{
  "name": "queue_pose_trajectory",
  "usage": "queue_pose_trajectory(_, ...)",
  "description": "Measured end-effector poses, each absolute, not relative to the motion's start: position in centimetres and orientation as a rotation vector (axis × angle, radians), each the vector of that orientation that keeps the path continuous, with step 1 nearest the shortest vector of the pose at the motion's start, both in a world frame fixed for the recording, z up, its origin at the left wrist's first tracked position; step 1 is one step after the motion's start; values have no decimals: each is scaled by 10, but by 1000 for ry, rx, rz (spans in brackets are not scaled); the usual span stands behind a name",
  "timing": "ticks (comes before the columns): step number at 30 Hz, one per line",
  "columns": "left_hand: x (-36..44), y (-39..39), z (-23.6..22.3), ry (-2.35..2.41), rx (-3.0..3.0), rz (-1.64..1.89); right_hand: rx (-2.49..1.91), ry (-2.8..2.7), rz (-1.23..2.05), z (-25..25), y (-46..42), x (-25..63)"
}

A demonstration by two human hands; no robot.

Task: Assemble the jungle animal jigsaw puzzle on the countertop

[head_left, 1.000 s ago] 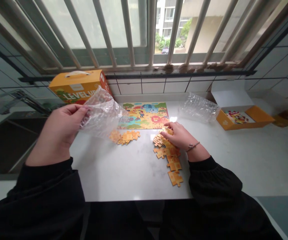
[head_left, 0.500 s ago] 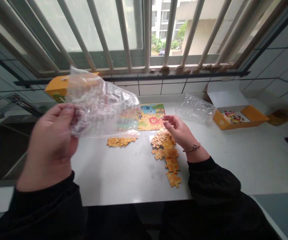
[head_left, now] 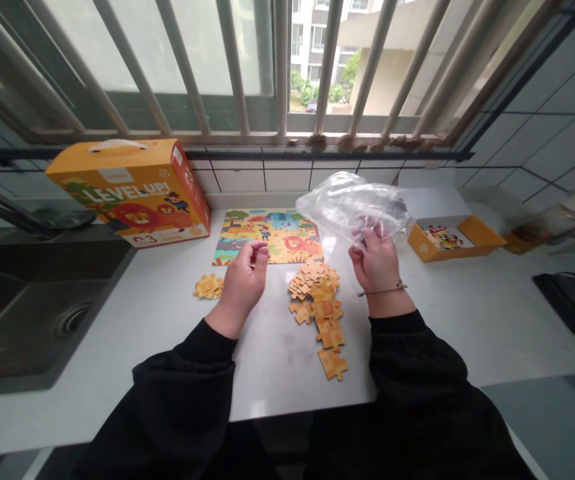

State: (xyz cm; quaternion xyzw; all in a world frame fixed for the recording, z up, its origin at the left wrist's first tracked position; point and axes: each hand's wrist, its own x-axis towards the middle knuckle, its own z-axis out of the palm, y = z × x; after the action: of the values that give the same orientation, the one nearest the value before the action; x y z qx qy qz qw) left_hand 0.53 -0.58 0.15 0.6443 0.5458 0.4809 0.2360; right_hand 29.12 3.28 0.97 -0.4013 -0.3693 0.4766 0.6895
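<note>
My right hand [head_left: 380, 263] grips a crumpled clear plastic bag [head_left: 342, 200], lifted over the counter. My left hand [head_left: 247, 277] hovers in front of the picture sheet with its fingers loosely curled in and nothing visible in them. That sheet, a colourful animal picture [head_left: 294, 233], lies flat near the wall. Between my hands, closer to me, is a pile of orange jigsaw pieces [head_left: 317, 290] trailing toward the front edge. A smaller heap of jigsaw pieces [head_left: 207, 286] lies to the left, partly behind my left hand.
An orange puzzle box [head_left: 142, 200] with a handle stands at the back left, beside the dark sink [head_left: 32, 320]. An open orange box [head_left: 457, 243] with printed cards sits at the right. Further right are a glass vessel [head_left: 562, 220] and a black object [head_left: 570, 307].
The plastic bag has passed from my left hand to my right and moved rightward. My left hand has come down toward the middle, and the puzzle box is now uncovered.
</note>
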Motion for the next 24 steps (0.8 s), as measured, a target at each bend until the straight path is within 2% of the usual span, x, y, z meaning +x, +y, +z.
queue_pose_trajectory(3,17,-17,-3,1400,1924,1226,-913,-748,972,4,42,302)
queue_pose_trajectory(6,31,-23,-7,1209,2220,1099,-1054,-802,1024,-6,47,302)
queue_pose_trajectory(9,40,-24,-19,1024,2469,894,-1275,-1146,1070,-18,45,292)
queue_pose_trajectory(13,45,-23,-34,994,2597,667,-1394,-1645,767,-25,35,273)
queue_pose_trajectory(17,42,-21,-34,1025,2615,644,-1274,-1942,555,-25,19,256)
queue_pose_trajectory(24,23,-39,-28,976,2590,697,-1267,-2241,494,-37,-12,251)
